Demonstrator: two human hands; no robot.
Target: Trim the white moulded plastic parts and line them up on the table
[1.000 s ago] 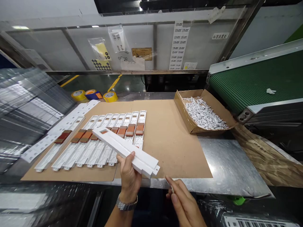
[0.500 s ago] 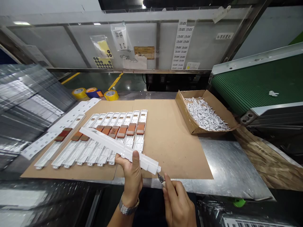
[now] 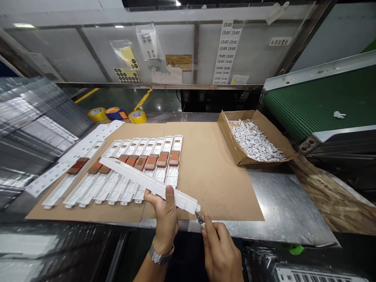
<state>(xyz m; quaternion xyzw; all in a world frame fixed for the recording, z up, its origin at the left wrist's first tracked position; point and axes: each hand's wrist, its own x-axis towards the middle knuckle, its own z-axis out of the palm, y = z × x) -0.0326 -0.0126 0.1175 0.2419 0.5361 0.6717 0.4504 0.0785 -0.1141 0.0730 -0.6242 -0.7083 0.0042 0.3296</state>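
My left hand [image 3: 165, 213] grips a long white plastic strip [image 3: 132, 174], thumb on top, the strip slanting from upper left to lower right above the cardboard. In my right hand [image 3: 221, 243] is a small knife [image 3: 200, 219], pinched near its blade, whose tip is at the strip's lower right end. Several white strips [image 3: 174, 178] lie side by side on the cardboard sheet [image 3: 217, 188], with reddish-brown blocks [image 3: 152, 161] resting across them. One more strip with a dark red block [image 3: 78, 166] is at the left.
An open cardboard box [image 3: 230, 143] of small white pieces stands at the back right, beside a green conveyor [image 3: 317, 102]. Tape rolls [image 3: 137, 116] sit at the back left. Printed label sheets [image 3: 79, 150] lie along the left side.
The view has shifted slightly. Both hands keep their grips, and the knife tip remains at the strip's end with hardly any movement.
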